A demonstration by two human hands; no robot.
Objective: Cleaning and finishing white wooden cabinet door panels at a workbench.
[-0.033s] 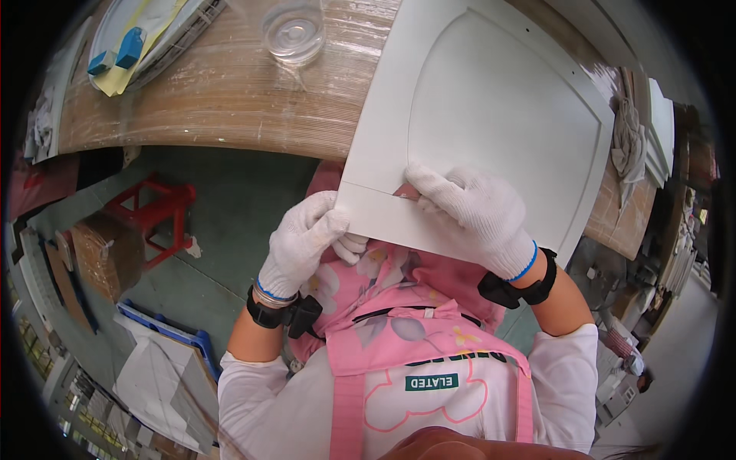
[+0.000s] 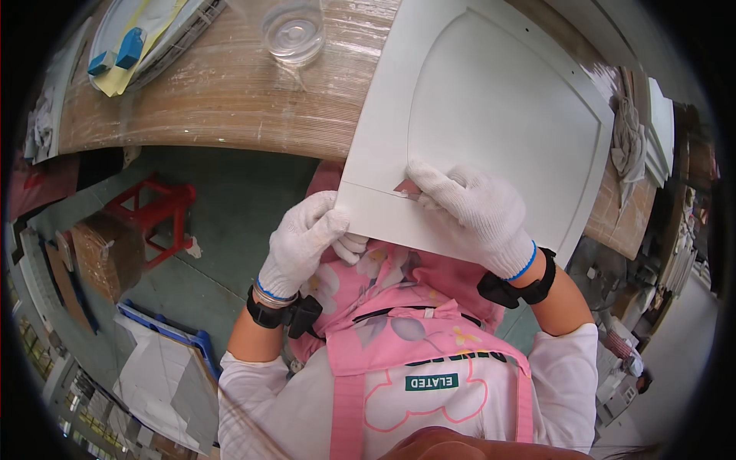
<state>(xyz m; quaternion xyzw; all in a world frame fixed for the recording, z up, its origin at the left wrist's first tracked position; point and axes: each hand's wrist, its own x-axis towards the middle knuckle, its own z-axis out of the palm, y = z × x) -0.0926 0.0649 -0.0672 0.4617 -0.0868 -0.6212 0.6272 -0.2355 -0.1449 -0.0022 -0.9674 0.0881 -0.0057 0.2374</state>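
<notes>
A white panel (image 2: 498, 115) with a curved recessed field, like a cabinet door, lies across the table's edge and reaches over my lap. My left hand (image 2: 305, 234), in a white knit glove, grips the panel's near left corner, thumb on top and fingers at the edge. My right hand (image 2: 479, 211), gloved the same way, rests over the near border of the panel. Between its thumb and fingers is a small reddish-brown flat piece (image 2: 406, 187), pressed to the surface beside a thin seam line. Most of that piece is hidden by the fingers.
The film-wrapped table (image 2: 230, 100) carries a clear plastic cup (image 2: 293, 34) and a round tray (image 2: 157, 57) with blue blocks (image 2: 130, 47). On the floor at left stand a red stool (image 2: 165, 211) and a brown carton (image 2: 109, 253). A grey cloth (image 2: 629, 146) hangs at right.
The reddish-brown piece shows slightly differently at my right fingertips, a little more of it visible to the left. My left hand and the panel have kept their places.
</notes>
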